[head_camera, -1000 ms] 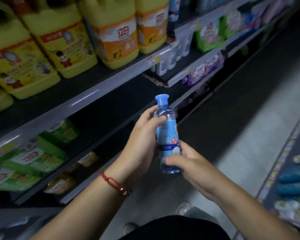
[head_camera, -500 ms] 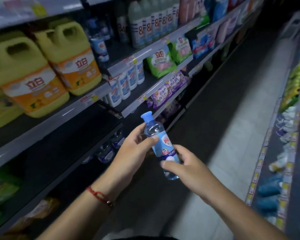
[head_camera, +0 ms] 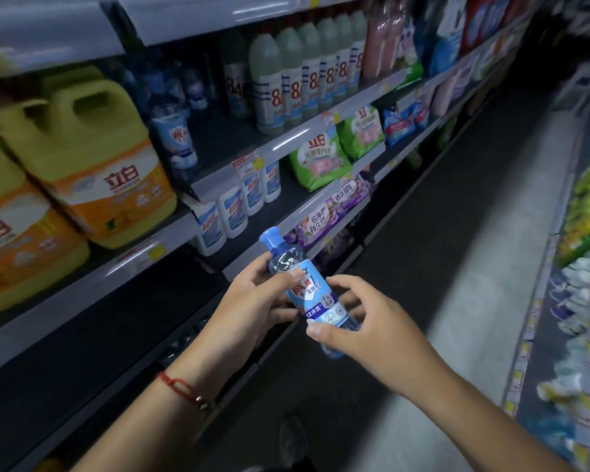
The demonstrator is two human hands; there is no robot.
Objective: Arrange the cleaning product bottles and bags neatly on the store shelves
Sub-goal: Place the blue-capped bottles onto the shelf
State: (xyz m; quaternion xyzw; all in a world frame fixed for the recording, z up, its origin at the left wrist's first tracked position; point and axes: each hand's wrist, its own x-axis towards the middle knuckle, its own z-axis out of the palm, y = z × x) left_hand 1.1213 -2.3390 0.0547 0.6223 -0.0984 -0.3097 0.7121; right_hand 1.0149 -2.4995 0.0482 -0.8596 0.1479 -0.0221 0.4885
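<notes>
A small clear bottle with a blue cap and a blue label [head_camera: 312,294] is tilted in front of the shelves, cap up and to the left. My left hand [head_camera: 256,301] grips its upper half, thumb across the label. My right hand [head_camera: 361,325] holds its lower end, thumb and fingers curled round it. On the shelf above and to the left stands a matching blue bottle [head_camera: 178,137], with more behind it in the dark. Yellow jugs [head_camera: 92,158] fill the shelf at the left.
White bottles marked 84 [head_camera: 300,80] line the upper shelf. Small white bottles [head_camera: 239,206], green bags [head_camera: 321,161] and purple bags [head_camera: 334,212] sit on lower shelves. A grey aisle floor [head_camera: 491,267] runs to the right, past another shelf rack [head_camera: 573,301].
The view has risen and turned right along the shelves. The bottle has tipped further over, cap to the left, still held by both hands.
</notes>
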